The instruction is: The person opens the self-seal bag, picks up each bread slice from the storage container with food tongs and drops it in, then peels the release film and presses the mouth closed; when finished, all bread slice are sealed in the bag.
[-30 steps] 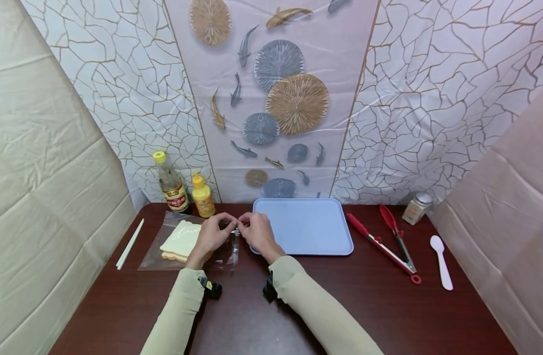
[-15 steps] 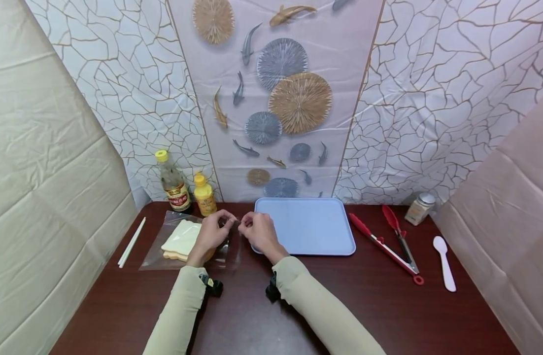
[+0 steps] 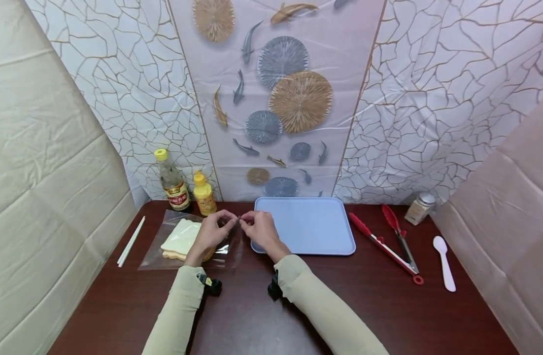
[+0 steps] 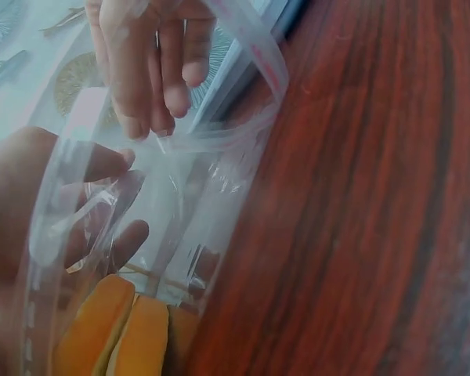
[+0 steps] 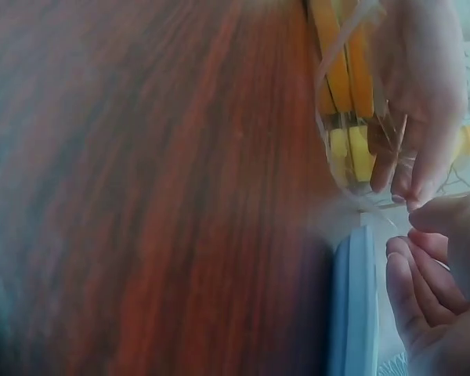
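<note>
A clear plastic zip bag [image 3: 153,255] lies at the left of the table with slices of bread [image 3: 181,240] in it. Their orange-brown crusts [image 4: 102,325] show up close in the left wrist view. My left hand [image 3: 213,232] reaches over the bag and pinches its open right edge between thumb and index finger. Close beside it, fingertips nearly meeting, my right hand [image 3: 263,230] pinches the same edge. A see-through strip of the bag's mouth [image 4: 254,47] loops around the hands in the left wrist view.
Right of the bag lies a blue tray [image 3: 307,227]. Behind the bag stand a dark sauce bottle [image 3: 175,185] and a yellow squeeze bottle [image 3: 204,196]. White chopsticks [image 3: 131,241] lie far left; red tongs [image 3: 387,249], a white spoon [image 3: 444,264] and a seasoning jar [image 3: 420,209] are right.
The fingertips moved slightly apart half a second ago and are close together again now. The bag's edge shifted a little between them; the bread stays in place.
</note>
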The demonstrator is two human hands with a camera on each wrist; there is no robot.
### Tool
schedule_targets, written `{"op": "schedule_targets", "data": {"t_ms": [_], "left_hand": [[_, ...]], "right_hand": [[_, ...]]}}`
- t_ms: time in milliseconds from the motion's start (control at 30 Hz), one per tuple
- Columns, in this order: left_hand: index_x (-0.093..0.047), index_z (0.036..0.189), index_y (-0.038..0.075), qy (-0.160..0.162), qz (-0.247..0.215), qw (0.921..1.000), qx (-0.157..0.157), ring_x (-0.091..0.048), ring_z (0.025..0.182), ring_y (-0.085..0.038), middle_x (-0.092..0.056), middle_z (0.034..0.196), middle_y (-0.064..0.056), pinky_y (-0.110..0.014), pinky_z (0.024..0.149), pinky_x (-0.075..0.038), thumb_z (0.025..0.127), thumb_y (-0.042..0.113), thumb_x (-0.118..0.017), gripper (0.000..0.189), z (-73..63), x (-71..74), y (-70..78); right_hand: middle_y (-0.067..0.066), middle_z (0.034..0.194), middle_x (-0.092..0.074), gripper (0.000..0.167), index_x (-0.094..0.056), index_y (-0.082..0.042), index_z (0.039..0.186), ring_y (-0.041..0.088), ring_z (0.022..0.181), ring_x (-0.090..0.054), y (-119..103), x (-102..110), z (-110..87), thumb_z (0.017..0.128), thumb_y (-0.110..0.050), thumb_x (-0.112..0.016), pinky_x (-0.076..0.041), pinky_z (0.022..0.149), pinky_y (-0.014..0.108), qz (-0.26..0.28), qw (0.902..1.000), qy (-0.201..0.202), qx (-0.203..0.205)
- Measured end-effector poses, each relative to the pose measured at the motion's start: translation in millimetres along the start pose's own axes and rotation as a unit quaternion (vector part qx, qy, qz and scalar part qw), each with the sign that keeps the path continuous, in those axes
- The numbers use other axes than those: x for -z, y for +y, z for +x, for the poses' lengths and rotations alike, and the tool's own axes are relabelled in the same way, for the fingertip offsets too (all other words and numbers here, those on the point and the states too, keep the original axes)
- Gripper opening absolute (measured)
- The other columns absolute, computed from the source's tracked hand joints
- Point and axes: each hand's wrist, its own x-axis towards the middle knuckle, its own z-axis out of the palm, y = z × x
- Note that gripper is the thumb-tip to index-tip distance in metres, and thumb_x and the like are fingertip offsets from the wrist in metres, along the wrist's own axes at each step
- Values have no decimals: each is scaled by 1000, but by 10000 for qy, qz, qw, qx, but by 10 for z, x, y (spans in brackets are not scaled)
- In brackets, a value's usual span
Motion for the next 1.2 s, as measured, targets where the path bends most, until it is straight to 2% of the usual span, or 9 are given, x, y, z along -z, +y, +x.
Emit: {"op": "schedule_targets", "data": {"t_ms": [200, 333, 533, 700, 833, 967, 1200], "left_hand": [[-80, 109, 16, -92, 46, 9999, -69, -71, 99, -21, -81, 107, -4, -42, 91, -55, 106, 23, -72, 11, 7, -22, 17], [-80, 109, 17, -151, 130, 9998, -60, -71, 96, -21, -81, 108, -3, -41, 90, -55, 107, 24, -71, 12, 16, -28, 4], [-80, 107, 14, -123, 281, 9995, -127, -70, 92, -19, -81, 105, -5, -36, 85, -53, 106, 22, -72, 11, 0, -19, 12], [-79, 104, 13, -143, 265, 9995, -7, -66, 84, -16, -79, 98, -5, -31, 77, -51, 105, 18, -72, 9, 13, -22, 33], [-79, 103, 12, -200, 251, 9994, 84, -63, 80, -16, -77, 95, -6, -31, 74, -49, 105, 18, -72, 9, 26, -18, 44], [-78, 103, 13, -178, 291, 9992, 194, -61, 80, -17, -77, 96, -6, -32, 74, -48, 106, 19, -71, 10, 25, 7, 24], [-78, 105, 13, -49, 322, 9991, 254, -62, 84, -18, -78, 101, -6, -32, 77, -48, 106, 20, -70, 11, 34, 54, -32]], "right_hand": [[-1, 105, -85, 17, -85, -15, 113, 14, 92, -79, -18, 2, -2, 104, -26, -76, -63, 80, 30, -296, 9993, -196, -90], [-5, 100, -84, 13, -86, -20, 109, 13, 90, -76, -61, 17, 0, 104, -26, -75, -61, 77, 30, -740, 9970, -213, -79], [-10, 87, -81, 8, -84, -24, 96, 10, 77, -72, -88, 24, -1, 99, -26, -77, -58, 66, 28, -1216, 9925, -142, -36], [-10, 84, -80, 8, -83, -22, 94, 9, 74, -71, -103, 14, -23, 98, -25, -77, -56, 65, 27, -1130, 9935, -134, -56], [-11, 82, -79, 7, -82, -23, 91, 7, 71, -69, -117, -23, -47, 96, -25, -78, -55, 63, 25, -1074, 9939, -41, -243], [-12, 80, -77, 7, -81, -24, 88, 8, 71, -68, -158, -70, -65, 94, -27, -79, -54, 62, 26, -896, 9947, 79, -497], [-13, 79, -76, 6, -80, -25, 87, 7, 72, -68, -201, -91, -70, 93, -26, -79, -53, 62, 25, -753, 9952, 112, -616]]}}
